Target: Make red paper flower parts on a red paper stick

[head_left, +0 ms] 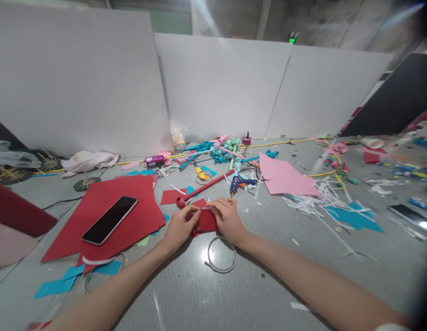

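A small piece of red paper (pixel 207 220) lies between my two hands, low over the table. My left hand (pixel 181 226) pinches its left edge with thumb and fingers. Along the top and right edge, my right hand (pixel 229 219) has its fingers closed on the same piece. A thin white strip shows near the fingertips at the top. Just beyond are a rolled red paper stick (pixel 208 186) with a curled end and a blue glue gun (pixel 239 183). Nearer me rests a coiled grey ring of strip or tape (pixel 222 254).
A phone (pixel 110 219) lies on red sheets (pixel 141 207) at left. A pink sheet (pixel 285 174) and white paper strips (pixel 324 202) are at right. Paper flowers and sticks (pixel 223 149) sit before white panels (pixel 220 87). Another phone (pixel 412 217) lies far right.
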### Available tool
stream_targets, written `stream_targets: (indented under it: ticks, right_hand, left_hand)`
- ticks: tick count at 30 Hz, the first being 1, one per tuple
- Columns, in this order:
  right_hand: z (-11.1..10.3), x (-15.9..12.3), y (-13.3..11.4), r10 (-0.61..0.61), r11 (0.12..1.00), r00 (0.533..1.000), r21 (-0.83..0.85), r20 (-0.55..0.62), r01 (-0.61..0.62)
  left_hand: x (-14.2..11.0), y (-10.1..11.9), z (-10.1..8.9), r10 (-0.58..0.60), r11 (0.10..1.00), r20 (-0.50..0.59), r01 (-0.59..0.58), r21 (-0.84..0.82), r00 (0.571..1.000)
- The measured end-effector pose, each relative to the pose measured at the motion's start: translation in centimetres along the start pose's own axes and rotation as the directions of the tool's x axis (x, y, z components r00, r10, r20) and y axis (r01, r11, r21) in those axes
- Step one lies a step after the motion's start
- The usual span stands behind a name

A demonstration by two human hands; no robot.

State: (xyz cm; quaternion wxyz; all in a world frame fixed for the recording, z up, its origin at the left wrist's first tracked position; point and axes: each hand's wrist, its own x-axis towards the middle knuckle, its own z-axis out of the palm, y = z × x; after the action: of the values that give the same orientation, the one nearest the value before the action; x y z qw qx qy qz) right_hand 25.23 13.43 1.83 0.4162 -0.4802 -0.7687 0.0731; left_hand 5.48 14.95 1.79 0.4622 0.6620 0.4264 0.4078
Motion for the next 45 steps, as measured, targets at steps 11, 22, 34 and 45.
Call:
stream_targets:
  ticks: [11, 22, 34, 45]
  right_hand:
    - [-0.1, 0.0, 0.0, -0.027, 0.999, 0.999, 0.022, 0.036, 0.026]
    - [-0.1, -0.2, -0.8, -0.076, 0.995, 0.992, 0.060, -0.102, 0.082]
    - [0.2, -0.3, -0.5, -0.237, 0.951, 0.971, 0.197, -0.036, 0.240]
    - [0.3, -0.5, -0.4, -0.247, 0.945, 0.969, 0.218, -0.021, 0.245]
  left_hand:
    - [-0.1, 0.1, 0.1, -0.027, 0.999, -0.002, 0.027, -0.028, 1.000]
    - [-0.2, -0.3, -0.2, 0.135, 0.982, -0.098, -0.120, 0.145, 0.986]
    - [-1.0, 0.0, 0.0, 0.327, 0.866, 0.000, -0.300, 0.399, 0.945]
    - [-1.0, 0.0, 0.0, 0.344, 0.853, -0.009, -0.309, 0.420, 0.939]
